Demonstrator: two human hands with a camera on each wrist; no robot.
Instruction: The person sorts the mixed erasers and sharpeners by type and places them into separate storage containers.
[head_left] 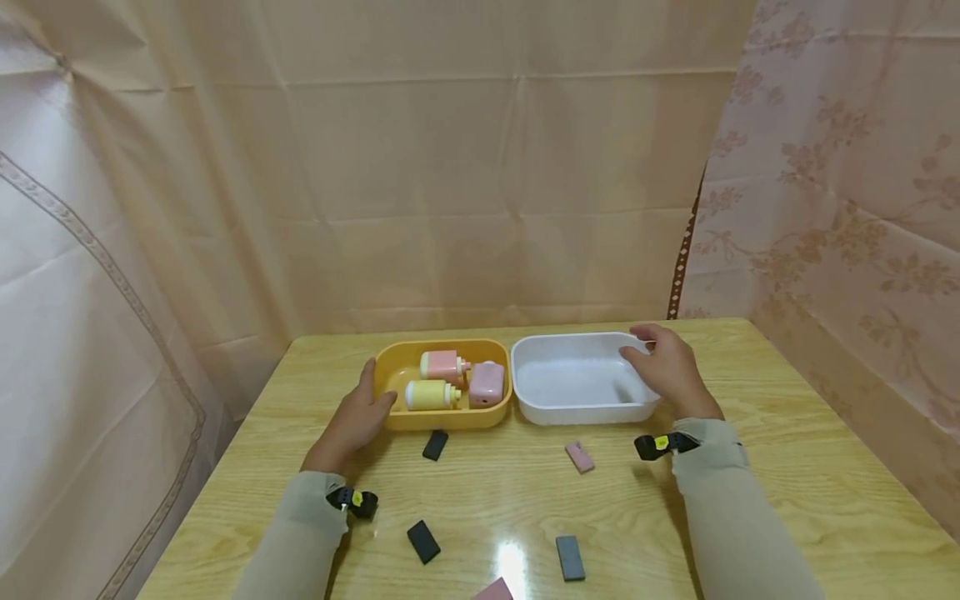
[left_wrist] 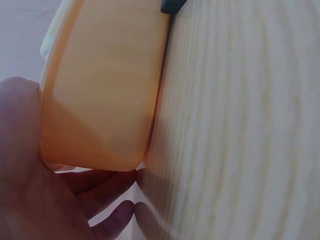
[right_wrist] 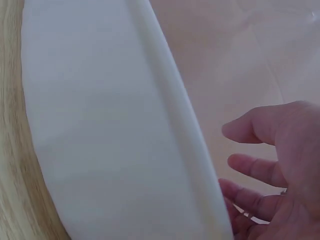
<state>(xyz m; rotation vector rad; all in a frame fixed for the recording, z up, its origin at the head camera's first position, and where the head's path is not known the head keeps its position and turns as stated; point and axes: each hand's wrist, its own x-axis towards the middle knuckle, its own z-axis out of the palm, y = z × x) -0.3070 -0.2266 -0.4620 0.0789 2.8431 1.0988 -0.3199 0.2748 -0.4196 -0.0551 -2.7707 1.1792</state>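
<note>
Gripping yellow tray [head_left: 450, 422] at left end with left hand [head_left: 356, 418], near far edge of table [head_left: 495, 492], with room at both sides.
With right hand [head_left: 670, 371] spread at right end of white tray [head_left: 588, 414], just beside; contact unclear. Inside yellow tray: bottles [head_left: 431, 396]. In front, in the way: small blocks [head_left: 435, 445].

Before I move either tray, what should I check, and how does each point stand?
1. Left hand on yellow tray: ok, thumb over the rim, fingers outside.
2. Right hand gripping white tray: not ok, thumb off the rim.
3. Pink bottle, yellow bottle and pink container inside yellow tray: ok.
4. Trays apart: cannot tell; they may touch.
5. Table in front clear: not ok; black block and small pink block lie there.
</note>
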